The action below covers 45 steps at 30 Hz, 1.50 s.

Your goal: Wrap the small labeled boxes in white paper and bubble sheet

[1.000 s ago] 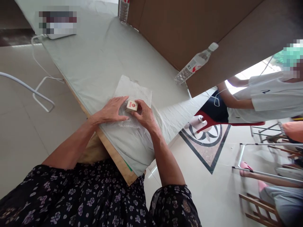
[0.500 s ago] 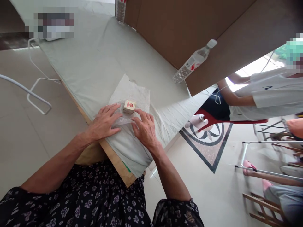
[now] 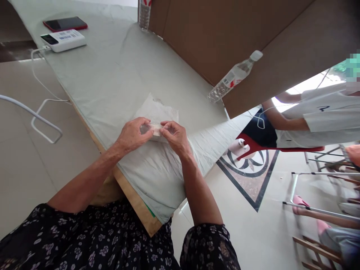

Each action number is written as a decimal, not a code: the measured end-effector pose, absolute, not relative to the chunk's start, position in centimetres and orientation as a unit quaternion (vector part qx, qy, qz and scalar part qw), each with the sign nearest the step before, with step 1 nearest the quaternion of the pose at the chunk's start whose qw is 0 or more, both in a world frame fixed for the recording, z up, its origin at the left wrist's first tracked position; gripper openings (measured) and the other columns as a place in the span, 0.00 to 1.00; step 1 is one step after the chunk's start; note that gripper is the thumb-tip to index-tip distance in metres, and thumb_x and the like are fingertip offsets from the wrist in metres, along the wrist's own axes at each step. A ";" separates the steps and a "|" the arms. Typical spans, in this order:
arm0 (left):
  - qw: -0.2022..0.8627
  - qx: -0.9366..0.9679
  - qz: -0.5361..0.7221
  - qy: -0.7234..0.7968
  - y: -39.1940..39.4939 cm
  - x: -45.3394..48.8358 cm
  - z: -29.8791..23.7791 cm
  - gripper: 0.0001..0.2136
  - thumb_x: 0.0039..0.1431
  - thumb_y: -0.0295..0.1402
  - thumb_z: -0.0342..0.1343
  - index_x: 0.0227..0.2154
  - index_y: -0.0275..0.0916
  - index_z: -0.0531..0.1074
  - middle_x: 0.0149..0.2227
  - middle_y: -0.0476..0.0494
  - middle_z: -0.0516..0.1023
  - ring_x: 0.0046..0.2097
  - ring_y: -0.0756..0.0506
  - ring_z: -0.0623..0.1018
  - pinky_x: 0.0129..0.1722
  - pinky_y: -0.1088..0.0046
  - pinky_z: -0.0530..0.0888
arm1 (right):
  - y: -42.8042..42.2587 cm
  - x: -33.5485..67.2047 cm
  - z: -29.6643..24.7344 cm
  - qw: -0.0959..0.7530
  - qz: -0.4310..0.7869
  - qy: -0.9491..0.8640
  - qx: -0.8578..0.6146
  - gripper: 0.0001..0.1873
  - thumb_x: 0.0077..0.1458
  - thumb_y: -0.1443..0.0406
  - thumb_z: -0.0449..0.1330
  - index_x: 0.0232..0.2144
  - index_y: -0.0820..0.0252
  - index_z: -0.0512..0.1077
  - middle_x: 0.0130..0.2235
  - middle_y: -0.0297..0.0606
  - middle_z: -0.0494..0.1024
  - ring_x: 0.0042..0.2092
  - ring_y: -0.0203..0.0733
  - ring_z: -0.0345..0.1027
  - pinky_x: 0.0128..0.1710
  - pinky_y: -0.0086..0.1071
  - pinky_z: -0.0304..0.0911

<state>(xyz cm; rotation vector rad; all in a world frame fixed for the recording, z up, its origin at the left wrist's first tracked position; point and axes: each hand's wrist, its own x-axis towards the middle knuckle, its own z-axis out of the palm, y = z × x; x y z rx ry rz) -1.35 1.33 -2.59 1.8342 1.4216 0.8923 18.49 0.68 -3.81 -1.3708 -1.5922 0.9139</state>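
Note:
A translucent white sheet that looks like bubble wrap (image 3: 159, 108) lies on the cloth near the table corner. Its near edge is folded up over a small box (image 3: 156, 130), whose pale surface shows only faintly through the layer. On the left side of the fold, my left hand (image 3: 135, 134) pinches the wrap between thumb and fingers. Opposite it, my right hand (image 3: 174, 135) has its thumb and fingers closed on the wrap at the box's right end. Both hands are close together, with the box between their fingertips.
A plastic bottle (image 3: 234, 77) stands by a large brown cardboard panel (image 3: 225, 33); another bottle (image 3: 144, 15) is farther back. At the far left lie a phone (image 3: 65, 23) and a white power bank (image 3: 64, 40) with a cable. Another person (image 3: 323, 112) sits at right.
Both hands have closed from spread fingers to a pinch on the wrap. Its near edge has come up over the small box, which was uncovered before.

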 end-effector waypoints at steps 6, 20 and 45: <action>0.378 0.653 0.387 0.530 1.2 -0.9 -3.4 0.12 0.55 0.43 0.58 0.31 0.39 0.75 0.44 0.39 0.85 0.43 0.42 0.81 0.43 0.66 0.74 | -0.1 17.6 -4.6 0.440 0.407 -0.578 -0.554 0.15 0.51 0.51 0.66 0.29 0.55 0.70 0.43 0.37 0.83 0.37 0.39 0.71 0.41 0.35 0.66; 0.416 0.618 0.410 0.526 -0.3 -0.6 -3.5 0.11 0.53 0.42 0.60 0.27 0.40 0.74 0.41 0.41 0.85 0.41 0.44 0.80 0.42 0.67 0.75 | -2.4 17.0 -4.7 0.451 0.369 -0.574 -0.575 0.15 0.55 0.51 0.64 0.29 0.54 0.69 0.40 0.36 0.85 0.38 0.40 0.75 0.41 0.35 0.69; 0.406 0.700 0.312 0.498 0.1 -3.5 -2.5 0.22 0.51 0.44 0.60 0.47 0.40 0.76 0.45 0.41 0.82 0.45 0.42 0.79 0.45 0.65 0.75 | -4.9 16.2 -2.6 0.170 0.030 -0.833 -0.525 0.13 0.68 0.66 0.58 0.53 0.56 0.74 0.56 0.43 0.80 0.55 0.50 0.70 0.54 0.43 0.62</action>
